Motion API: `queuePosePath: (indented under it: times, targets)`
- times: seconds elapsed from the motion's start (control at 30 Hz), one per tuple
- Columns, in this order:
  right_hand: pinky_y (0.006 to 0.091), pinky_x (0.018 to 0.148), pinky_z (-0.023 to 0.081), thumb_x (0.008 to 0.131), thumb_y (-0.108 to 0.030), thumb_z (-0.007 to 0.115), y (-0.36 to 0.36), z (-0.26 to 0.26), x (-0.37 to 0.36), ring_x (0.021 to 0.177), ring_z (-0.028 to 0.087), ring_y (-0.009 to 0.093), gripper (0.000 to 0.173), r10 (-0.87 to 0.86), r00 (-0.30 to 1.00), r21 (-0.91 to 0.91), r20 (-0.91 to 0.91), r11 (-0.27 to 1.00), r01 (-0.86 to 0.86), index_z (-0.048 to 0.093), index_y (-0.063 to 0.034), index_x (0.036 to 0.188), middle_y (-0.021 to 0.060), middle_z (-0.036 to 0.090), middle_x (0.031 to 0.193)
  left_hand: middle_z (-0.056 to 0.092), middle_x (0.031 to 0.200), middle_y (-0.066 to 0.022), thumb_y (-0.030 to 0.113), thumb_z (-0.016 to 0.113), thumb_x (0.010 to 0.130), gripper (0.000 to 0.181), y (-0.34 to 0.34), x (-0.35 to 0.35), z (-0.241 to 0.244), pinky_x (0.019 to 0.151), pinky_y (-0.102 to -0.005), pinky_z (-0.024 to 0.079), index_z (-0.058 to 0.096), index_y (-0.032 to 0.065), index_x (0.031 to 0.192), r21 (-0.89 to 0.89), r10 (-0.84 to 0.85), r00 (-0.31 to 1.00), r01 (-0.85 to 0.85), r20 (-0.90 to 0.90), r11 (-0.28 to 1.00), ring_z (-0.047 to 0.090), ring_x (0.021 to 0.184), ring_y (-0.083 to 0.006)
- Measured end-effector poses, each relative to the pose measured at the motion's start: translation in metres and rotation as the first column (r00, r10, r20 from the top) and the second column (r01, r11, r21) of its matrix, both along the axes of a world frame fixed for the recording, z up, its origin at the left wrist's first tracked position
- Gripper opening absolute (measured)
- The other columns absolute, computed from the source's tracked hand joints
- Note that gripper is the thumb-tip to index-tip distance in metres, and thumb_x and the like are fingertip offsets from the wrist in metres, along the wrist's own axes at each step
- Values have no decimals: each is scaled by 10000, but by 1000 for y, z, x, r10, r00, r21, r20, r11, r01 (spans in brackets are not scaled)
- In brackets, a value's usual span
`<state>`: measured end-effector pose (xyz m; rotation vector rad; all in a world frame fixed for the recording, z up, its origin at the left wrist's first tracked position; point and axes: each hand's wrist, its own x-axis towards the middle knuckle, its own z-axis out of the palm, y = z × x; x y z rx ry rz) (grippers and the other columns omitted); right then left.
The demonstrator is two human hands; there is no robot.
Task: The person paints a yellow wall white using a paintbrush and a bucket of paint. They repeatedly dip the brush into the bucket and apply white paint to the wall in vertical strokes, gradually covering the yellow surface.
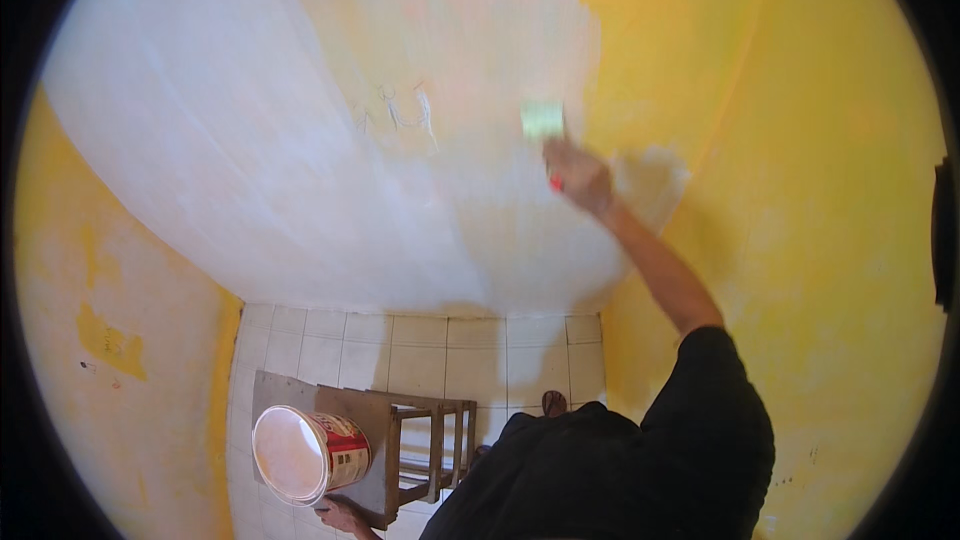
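Observation:
My right hand (579, 172) is raised at the wall and grips a wide flat paintbrush (542, 121). The brush head looks pale green and blurred, and the red end of its handle shows below my fist. Its bristles are on or close to the pale painted part of the wall (480, 90), near the border with the yellow paint. Low on the left, my left hand (341, 516) is at the edge of a wooden stool (379, 450), just beside a paint bucket (291, 454). Whether its fingers hold the bucket or the stool cannot be made out.
Yellow wall (810, 240) rises on my right, and a patchy yellow and pale wall (127, 360) on the left. Faint scribbles (405, 112) mark the front wall. White floor tiles (420, 356) lie below, with my sandalled foot (554, 403) near the stool.

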<state>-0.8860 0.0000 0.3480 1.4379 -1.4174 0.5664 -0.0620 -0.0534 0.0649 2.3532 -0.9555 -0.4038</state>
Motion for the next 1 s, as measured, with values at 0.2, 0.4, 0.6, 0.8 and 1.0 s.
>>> queuePosePath:
  times: [0.2, 0.4, 0.6, 0.8, 1.0]
  targets:
    - [418, 640, 556, 803, -94, 624, -7, -166, 45, 806, 697, 271, 168, -122, 886, 532, 447, 833, -154, 683, -116, 958, 79, 708, 925, 674, 1047, -198, 307, 544, 930, 424, 23, 79, -61, 628, -423, 544, 574, 5, 1227, 103, -255, 723, 249, 642, 963, 683, 839, -314]
    - [478, 643, 529, 868, -220, 582, -13, -38, -4, 737, 682, 326, 132, -189, 877, 471, 441, 881, -47, 695, -165, 907, 129, 690, 787, 656, 810, -136, 334, 542, 918, 361, -15, 79, -111, 533, -407, 507, 614, 5, 1049, -162, -5, 490, 299, 872, 940, 653, 671, -272]
    - [509, 612, 485, 932, -504, 530, -12, 283, 7, 635, 639, 378, 411, -246, 880, 281, 406, 950, 136, 675, -123, 879, 177, 657, 703, 631, 715, -109, 397, 540, 928, 410, 7, 71, -79, 503, -396, 499, 600, -3, 997, -121, -28, 785, 130, 619, 984, 633, 598, -253]
    - [280, 568, 483, 901, -190, 730, -2, 401, 53, 569, 599, 116, 106, -38, 995, -429, 96, 900, 75, 744, -89, 928, 24, 689, 714, 679, 808, -173, 500, 549, 940, 579, 6, 37, -62, 636, -443, 553, 588, -64, 1067, -185, -20, 926, 96, 377, 978, 661, 717, -299]
    - [283, 724, 555, 869, -7, 734, -51, 282, 184, 849, 653, 118, 152, 704, 422, -398, 572, 688, -607, 696, 50, 1005, 72, 713, 952, 491, 1305, -395, 473, 534, 958, 690, 19, -5, 7, 981, -563, 447, 472, -88, 1354, -148, 120, 993, -117, 11, 982, 541, 1161, -522]
